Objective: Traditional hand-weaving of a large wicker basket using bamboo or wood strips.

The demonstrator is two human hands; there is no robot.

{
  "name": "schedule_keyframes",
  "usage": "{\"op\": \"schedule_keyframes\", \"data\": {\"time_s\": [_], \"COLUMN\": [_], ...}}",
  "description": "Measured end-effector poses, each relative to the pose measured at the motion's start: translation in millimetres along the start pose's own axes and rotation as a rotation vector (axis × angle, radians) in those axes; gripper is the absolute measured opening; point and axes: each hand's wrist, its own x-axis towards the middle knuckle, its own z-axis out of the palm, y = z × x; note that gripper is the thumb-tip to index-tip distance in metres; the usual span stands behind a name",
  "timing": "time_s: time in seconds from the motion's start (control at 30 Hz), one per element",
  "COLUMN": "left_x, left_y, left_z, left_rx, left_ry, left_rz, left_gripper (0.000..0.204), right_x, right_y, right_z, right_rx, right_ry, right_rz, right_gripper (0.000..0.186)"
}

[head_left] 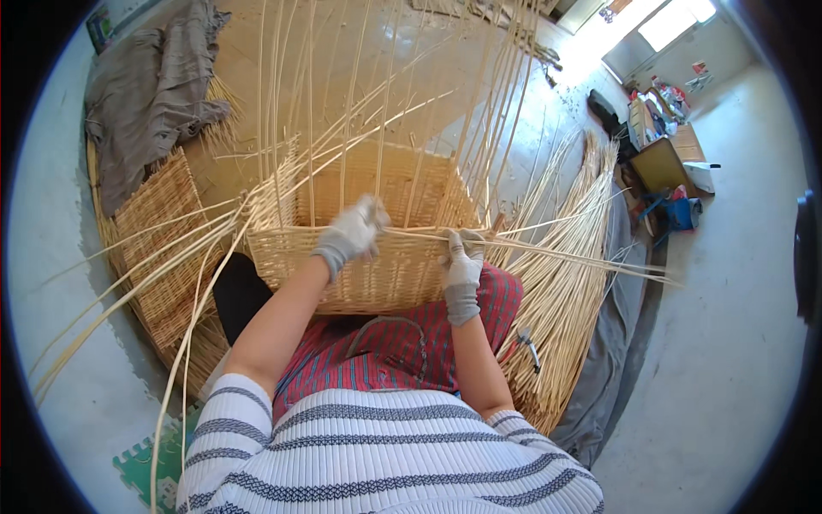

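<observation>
A partly woven wicker basket (390, 278) rests on my lap, with long upright stakes (344, 111) rising from its walls. Both my hands wear pale work gloves with grey cuffs. My left hand (353, 231) is at the near rim, left of centre, its fingers smeared by motion. At the rim's right part, my right hand (463, 267) is closed on a few wicker rods (582, 254), whose loose ends stick out to the right. More rods (163, 265) fan out from the basket's left corner, some reaching down past my left arm.
A big bundle of wicker rods (548, 334) lies to my right, with a tool (529, 347) on it. A woven panel (163, 244) and grey cloth (154, 103) are at the left. Boxes and a blue item (682, 214) stand by the right wall.
</observation>
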Motion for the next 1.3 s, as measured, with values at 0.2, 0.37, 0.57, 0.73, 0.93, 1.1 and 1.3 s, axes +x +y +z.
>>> {"op": "schedule_keyframes", "data": {"time_s": [0.2, 0.37, 0.57, 0.73, 0.93, 1.1, 1.3], "left_x": [4, 10, 25, 42, 23, 57, 70], "left_y": [6, -4, 38, 24, 53, 22, 43], "left_z": [31, 25, 19, 28, 82, 140, 128], "left_rx": [-0.128, -0.149, 0.426, 0.231, -0.049, 0.302, -0.09], "left_ry": [0.036, 0.041, 0.4, 0.532, 0.176, 0.163, -0.047], "left_rz": [-0.191, -0.162, 0.089, 0.089, 0.236, 0.058, -0.116], "left_gripper": [0.034, 0.042, 0.049, 0.04, 0.042, 0.042, 0.035], "right_x": [70, 73, 14, 14, 41, 85, 130], "right_y": [-53, -3, -4, -21, -62, -115, -105], "right_z": [122, 21, -3, 10, -86, 5, -31], "right_rx": [-1.055, -0.209, 0.077, -0.074, 0.032, -0.701, -0.333], "right_ry": [-0.267, -0.255, -0.077, -0.43, 0.138, -0.079, -0.104], "right_rz": [-1.088, -0.532, -0.171, -0.398, -0.147, -0.665, -0.677], "right_gripper": [0.054, 0.052, 0.024, 0.009, 0.019, 0.048, 0.059]}}
